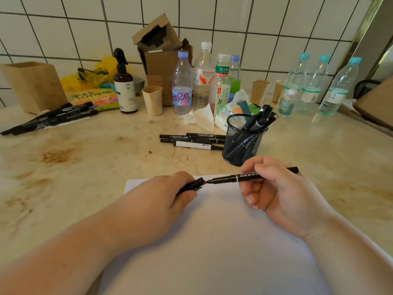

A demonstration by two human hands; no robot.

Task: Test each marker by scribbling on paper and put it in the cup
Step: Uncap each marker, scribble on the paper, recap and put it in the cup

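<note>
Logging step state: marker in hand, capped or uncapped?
Uncapped. Left hand grips the cap, just off the tip of the marker held by the right hand.

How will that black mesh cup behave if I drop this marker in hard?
The mesh cup looks light, and its markers lean right, above the rim, so a hard drop could probably tip or slide it. The counter looks smooth, so it would likely skid. Its wire mesh seems stiff, not fragile.

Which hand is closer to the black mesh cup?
Right. The right hand is just in front of the mesh cup; the left hand sits farther left.
</note>
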